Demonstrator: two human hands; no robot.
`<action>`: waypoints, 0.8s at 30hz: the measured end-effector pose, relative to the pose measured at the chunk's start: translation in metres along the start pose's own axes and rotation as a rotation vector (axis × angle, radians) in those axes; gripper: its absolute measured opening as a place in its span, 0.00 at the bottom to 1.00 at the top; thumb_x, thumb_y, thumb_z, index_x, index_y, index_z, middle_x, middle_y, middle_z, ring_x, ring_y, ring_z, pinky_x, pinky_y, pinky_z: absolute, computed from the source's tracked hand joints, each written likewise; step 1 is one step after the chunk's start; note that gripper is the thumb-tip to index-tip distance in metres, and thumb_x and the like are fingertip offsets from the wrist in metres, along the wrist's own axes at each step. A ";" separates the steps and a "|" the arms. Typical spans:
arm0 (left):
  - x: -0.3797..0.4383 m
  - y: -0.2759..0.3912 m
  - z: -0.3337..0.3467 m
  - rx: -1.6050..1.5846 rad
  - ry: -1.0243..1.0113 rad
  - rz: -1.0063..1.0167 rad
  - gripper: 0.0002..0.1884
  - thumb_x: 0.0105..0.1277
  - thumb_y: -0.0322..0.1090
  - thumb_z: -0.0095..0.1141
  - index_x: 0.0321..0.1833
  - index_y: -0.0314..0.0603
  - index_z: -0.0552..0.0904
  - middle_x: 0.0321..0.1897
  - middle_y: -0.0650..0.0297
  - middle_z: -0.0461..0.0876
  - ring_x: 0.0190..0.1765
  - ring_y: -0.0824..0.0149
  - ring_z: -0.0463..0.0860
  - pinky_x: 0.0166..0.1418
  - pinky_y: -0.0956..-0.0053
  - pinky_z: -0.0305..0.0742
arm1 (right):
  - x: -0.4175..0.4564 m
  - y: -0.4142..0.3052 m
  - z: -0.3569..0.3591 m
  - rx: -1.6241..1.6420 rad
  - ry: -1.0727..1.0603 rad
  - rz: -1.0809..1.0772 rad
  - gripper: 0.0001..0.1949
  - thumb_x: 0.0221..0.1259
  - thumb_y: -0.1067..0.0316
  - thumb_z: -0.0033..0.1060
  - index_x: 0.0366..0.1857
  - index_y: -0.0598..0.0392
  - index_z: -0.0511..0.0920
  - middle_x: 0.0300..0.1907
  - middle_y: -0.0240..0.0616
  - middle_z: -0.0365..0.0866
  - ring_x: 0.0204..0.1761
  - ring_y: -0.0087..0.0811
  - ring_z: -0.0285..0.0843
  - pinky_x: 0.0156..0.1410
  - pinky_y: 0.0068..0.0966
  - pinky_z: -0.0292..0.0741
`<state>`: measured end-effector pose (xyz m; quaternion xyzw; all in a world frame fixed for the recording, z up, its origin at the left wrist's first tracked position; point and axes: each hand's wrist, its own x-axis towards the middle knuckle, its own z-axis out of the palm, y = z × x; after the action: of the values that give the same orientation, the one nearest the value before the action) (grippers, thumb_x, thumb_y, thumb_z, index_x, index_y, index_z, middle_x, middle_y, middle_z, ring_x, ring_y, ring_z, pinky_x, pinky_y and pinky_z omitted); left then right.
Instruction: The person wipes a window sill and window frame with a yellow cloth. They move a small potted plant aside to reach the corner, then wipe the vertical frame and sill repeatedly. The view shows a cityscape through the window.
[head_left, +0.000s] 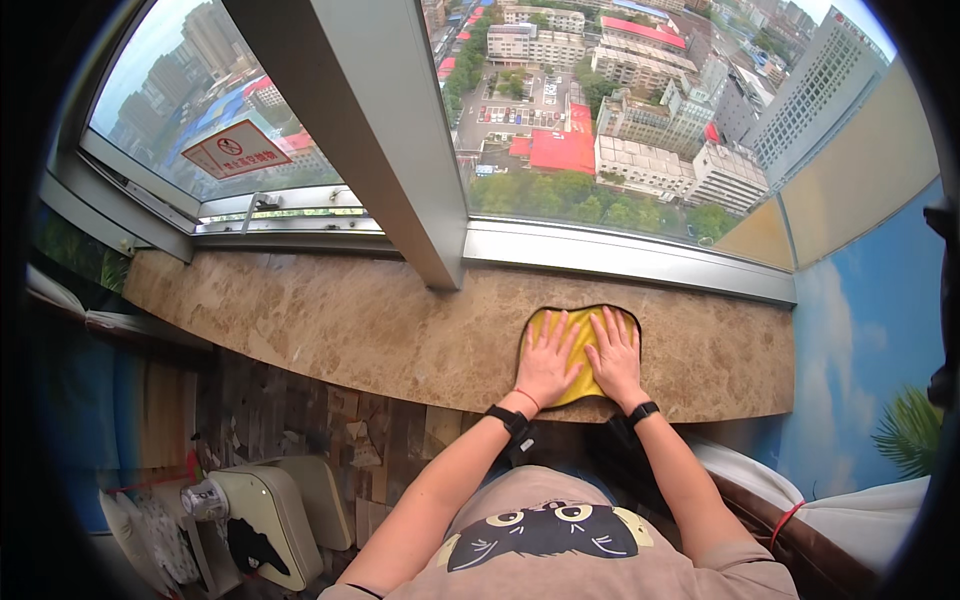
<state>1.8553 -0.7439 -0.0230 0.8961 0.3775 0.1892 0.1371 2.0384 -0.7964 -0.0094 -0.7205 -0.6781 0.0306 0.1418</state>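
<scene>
A yellow cloth with a dark edging lies spread on the brown marbled stone windowsill. Flat on its left half rests my left hand, fingers apart and pointing to the window. My right hand presses on the right half in the same way, its thumb close to the middle of the cloth. Neither hand grips the cloth; both palms are on top of it. The cloth reaches nearly to the sill's front edge.
Behind the sill stand a metal window post and a white lower frame. A latch handle sits on the left window, which bears a sign. Tied white curtains hang at right. A cream chair-like piece stands lower left.
</scene>
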 end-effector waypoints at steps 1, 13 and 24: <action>-0.009 0.010 -0.004 -0.025 -0.043 0.034 0.39 0.73 0.57 0.57 0.84 0.48 0.67 0.88 0.53 0.53 0.89 0.44 0.47 0.86 0.37 0.45 | -0.016 -0.001 -0.004 -0.023 -0.012 0.015 0.31 0.78 0.49 0.53 0.81 0.46 0.67 0.85 0.42 0.58 0.87 0.47 0.50 0.88 0.56 0.46; -0.047 -0.077 -0.064 0.134 -0.102 -0.179 0.33 0.78 0.47 0.50 0.84 0.46 0.66 0.87 0.55 0.56 0.88 0.49 0.52 0.87 0.39 0.46 | 0.030 -0.117 0.028 0.121 -0.019 -0.174 0.31 0.77 0.52 0.54 0.80 0.47 0.67 0.85 0.41 0.58 0.88 0.42 0.49 0.87 0.56 0.47; 0.025 -0.072 -0.025 0.081 -0.022 -0.001 0.34 0.77 0.50 0.51 0.83 0.46 0.68 0.86 0.54 0.59 0.88 0.47 0.53 0.86 0.35 0.45 | 0.058 -0.059 0.030 0.038 -0.026 0.021 0.30 0.80 0.51 0.50 0.82 0.45 0.64 0.87 0.38 0.54 0.88 0.42 0.46 0.88 0.57 0.45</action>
<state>1.8153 -0.6747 -0.0224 0.9027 0.3837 0.1640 0.1050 1.9788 -0.7316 -0.0154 -0.7244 -0.6715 0.0543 0.1463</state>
